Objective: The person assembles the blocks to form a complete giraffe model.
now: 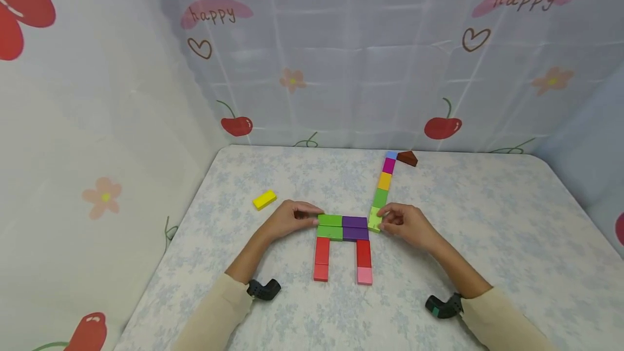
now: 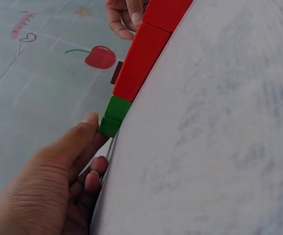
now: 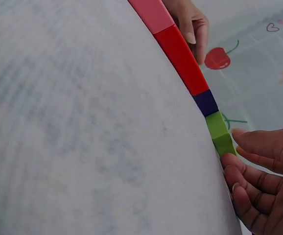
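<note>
Flat coloured blocks form a figure on the table. Two green blocks (image 1: 330, 221) and two purple blocks (image 1: 355, 222) make its body. A red block (image 1: 322, 251) and a red block (image 1: 363, 254) stand below as legs, the right one ending in a pink block (image 1: 364, 276). My left hand (image 1: 291, 216) touches the left end of the green blocks with its fingertips. At the body's right end, my right hand (image 1: 408, 225) touches the right side of a light green block (image 1: 374, 222) with thumb and fingers. Above it slants a column: a green block (image 1: 380, 198), then orange, magenta and blue ones.
A loose yellow block (image 1: 265, 200) lies left of the figure, beyond my left hand. A brown wedge-shaped block (image 1: 407, 158) sits at the column's top, by the table's back edge. A printed curtain (image 1: 341, 96) hangs behind the table (image 1: 463, 188).
</note>
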The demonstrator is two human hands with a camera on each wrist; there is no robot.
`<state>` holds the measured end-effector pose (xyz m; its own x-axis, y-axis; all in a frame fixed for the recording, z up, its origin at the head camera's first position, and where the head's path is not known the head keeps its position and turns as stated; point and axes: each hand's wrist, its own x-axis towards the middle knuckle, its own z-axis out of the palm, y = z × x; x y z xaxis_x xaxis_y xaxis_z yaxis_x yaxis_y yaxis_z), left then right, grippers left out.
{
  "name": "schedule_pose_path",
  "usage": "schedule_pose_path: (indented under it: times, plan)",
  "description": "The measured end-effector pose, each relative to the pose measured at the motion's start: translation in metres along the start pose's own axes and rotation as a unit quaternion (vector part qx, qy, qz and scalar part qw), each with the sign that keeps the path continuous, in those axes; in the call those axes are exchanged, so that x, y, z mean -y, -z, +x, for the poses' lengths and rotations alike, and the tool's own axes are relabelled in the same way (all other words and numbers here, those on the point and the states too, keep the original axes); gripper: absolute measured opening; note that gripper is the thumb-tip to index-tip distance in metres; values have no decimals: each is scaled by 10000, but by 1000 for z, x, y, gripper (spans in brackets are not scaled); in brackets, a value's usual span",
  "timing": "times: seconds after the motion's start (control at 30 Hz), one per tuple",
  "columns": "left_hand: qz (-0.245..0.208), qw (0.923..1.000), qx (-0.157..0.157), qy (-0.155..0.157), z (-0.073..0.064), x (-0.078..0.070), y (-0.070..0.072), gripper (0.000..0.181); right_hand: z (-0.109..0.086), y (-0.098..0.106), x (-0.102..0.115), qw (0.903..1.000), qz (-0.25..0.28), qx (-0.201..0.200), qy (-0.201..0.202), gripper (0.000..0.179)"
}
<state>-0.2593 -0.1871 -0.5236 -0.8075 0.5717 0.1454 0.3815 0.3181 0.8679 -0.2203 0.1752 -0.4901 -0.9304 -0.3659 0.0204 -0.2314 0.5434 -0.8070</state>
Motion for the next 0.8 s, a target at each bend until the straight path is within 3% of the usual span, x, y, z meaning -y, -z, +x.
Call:
schedule_pose_path:
  times: [0.13, 0.23, 0.4, 0.53, 0.8]
  plan:
    - [-7, 9999, -163, -41, -1, -1, 6, 26, 0, -2, 0, 10000, 53, 3, 5, 21]
    - [51, 9987, -502, -86, -4, -4, 16, 26, 0, -3, 0, 9999, 95, 22, -31, 22]
    - [221, 9909, -1328, -14, -14, -9, 45, 27, 0, -3, 1, 9999, 148, 12, -76, 21]
    - [590, 9826, -1758, 113, -24, -4, 70, 27, 0, -2, 1, 9998, 153, 21, -93, 22]
    - [1165, 9728, -1973, 348, -38, 10, 98, 29, -2, 0, 1, 9999, 131, 8, -86, 22]
